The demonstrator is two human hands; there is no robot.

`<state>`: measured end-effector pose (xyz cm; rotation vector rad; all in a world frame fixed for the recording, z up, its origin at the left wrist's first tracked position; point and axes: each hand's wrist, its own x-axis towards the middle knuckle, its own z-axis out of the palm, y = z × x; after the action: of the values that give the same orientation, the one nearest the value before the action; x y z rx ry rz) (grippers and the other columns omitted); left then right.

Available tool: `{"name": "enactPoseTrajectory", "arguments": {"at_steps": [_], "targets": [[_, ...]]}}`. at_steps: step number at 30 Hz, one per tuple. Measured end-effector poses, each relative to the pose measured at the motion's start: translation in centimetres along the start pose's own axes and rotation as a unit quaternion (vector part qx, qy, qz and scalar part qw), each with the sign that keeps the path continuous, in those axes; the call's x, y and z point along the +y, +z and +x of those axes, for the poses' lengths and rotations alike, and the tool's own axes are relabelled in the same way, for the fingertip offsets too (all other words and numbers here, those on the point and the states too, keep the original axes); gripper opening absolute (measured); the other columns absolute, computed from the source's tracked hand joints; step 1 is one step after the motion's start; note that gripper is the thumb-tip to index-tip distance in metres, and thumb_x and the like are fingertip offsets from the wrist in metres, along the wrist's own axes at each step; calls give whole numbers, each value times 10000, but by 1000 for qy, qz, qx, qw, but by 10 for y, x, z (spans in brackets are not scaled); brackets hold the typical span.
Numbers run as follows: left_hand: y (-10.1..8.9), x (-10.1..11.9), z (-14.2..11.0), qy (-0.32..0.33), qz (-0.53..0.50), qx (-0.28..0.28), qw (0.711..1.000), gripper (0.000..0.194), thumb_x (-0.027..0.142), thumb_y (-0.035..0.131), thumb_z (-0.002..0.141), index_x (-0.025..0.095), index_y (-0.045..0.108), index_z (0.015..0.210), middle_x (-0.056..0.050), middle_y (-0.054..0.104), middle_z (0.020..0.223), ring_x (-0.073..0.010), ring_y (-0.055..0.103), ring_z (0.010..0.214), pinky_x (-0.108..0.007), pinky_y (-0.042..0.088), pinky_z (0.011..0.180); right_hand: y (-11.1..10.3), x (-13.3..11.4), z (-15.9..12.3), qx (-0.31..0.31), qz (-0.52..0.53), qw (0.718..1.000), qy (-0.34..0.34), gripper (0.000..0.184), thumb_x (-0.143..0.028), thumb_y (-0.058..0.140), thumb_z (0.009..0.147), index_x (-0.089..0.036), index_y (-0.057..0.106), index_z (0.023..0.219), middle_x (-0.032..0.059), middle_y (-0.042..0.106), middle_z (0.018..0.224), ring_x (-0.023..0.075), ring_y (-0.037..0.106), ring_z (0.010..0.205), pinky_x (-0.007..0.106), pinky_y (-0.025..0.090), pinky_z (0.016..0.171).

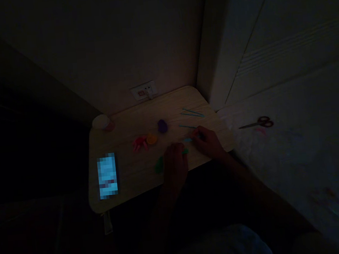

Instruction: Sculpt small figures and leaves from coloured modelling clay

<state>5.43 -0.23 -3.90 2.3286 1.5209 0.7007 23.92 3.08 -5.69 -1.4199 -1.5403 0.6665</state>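
Observation:
The scene is very dark. On a small wooden table (125, 167), my left hand (175, 164) curls its fingers over green modelling clay. A green lump (159, 166) shows at its left and a green end (185, 151) pokes out at its right. Close by, the fingers of my right hand (208, 141) are pinched at a short light-blue strip (188, 140). Beyond it lie thin blue-green sticks (192, 112). A purple clay lump (162, 126), an orange round piece (151, 139) and a pink-red piece with several prongs (140, 143) sit left of my hands.
A lit phone (107, 175) lies near the table's left edge. A white-topped tub (101, 122) stands at the back left corner. Behind the table is a wall socket (144, 91) with a plug. Scissors (259, 123) lie on the pale surface at right.

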Motion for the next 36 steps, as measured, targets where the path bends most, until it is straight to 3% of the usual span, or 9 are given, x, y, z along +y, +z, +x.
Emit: {"name": "enactPoseTrajectory", "arguments": {"at_steps": [5, 9, 12, 15, 21, 25, 31, 36], "targets": [[2, -2, 2, -1, -90, 18, 996, 379, 17, 545, 884, 214, 558, 1207, -59, 642, 1042, -223, 633, 964, -388, 550, 894, -1, 0, 1, -3, -4, 1000, -2, 219, -423, 614, 929, -238, 595, 813, 22, 661, 763, 196, 567, 691, 324, 426, 657], [5, -5, 2, -12, -152, 2, 988, 462, -9, 532, 854, 221, 539, 1255, -26, 647, 977, -184, 639, 884, -330, 557, 845, -1, 0, 0, -3, 6, 1000, 6, 221, -414, 613, 934, -233, 595, 809, 14, 644, 741, 187, 556, 673, 319, 419, 652], [4, -6, 3, 5, -131, 23, 991, 448, 6, 500, 885, 220, 536, 1277, -38, 668, 993, -203, 650, 937, -357, 546, 894, 0, 0, 0, 11, 25, 1000, 15, 227, -423, 614, 939, -236, 597, 812, 6, 640, 734, 185, 557, 674, 310, 414, 639], [0, -6, 5, 45, -46, 42, 997, 357, 67, 495, 939, 217, 562, 1256, -79, 684, 1079, -255, 640, 1030, -424, 519, 953, 0, 0, -1, 22, 30, 999, 17, 238, -434, 609, 942, -237, 602, 809, 2, 638, 727, 184, 552, 671, 308, 414, 633], [-10, -7, -5, 116, 20, -1, 993, 402, 272, 691, 914, 171, 575, 1286, -136, 683, 1230, -329, 611, 1153, -502, 461, 1022, -2, -1, -2, 12, 27, 1000, 12, 225, -425, 623, 920, -232, 607, 806, 10, 647, 738, 186, 550, 678, 311, 421, 651], [-13, -12, -13, 112, 22, -43, 993, 272, 244, 651, 949, 198, 642, 1217, -103, 702, 1223, -296, 608, 1166, -481, 434, 1067, -2, -1, -2, 16, 18, 1000, 14, 227, -424, 619, 925, -228, 609, 812, 6, 652, 748, 180, 550, 684, 303, 421, 666], [-13, -8, -6, 156, 15, -98, 983, 442, 182, 599, 983, 228, 576, 1422, -85, 633, 1441, -284, 532, 1341, -475, 394, 1138, -1, 0, -2, 10, 27, 1000, 3, 216, -407, 624, 917, -228, 602, 799, -2, 631, 726, 175, 549, 673, 300, 415, 656], [-11, -1, 4, 191, 25, -118, 974, 226, 150, 611, 974, 237, 691, 1167, -72, 617, 1454, -285, 509, 1381, -482, 388, 1154, 0, 2, -3, 25, 36, 999, 9, 225, -405, 622, 927, -228, 594, 790, -17, 608, 703, 163, 525, 652, 287, 394, 626]]}}
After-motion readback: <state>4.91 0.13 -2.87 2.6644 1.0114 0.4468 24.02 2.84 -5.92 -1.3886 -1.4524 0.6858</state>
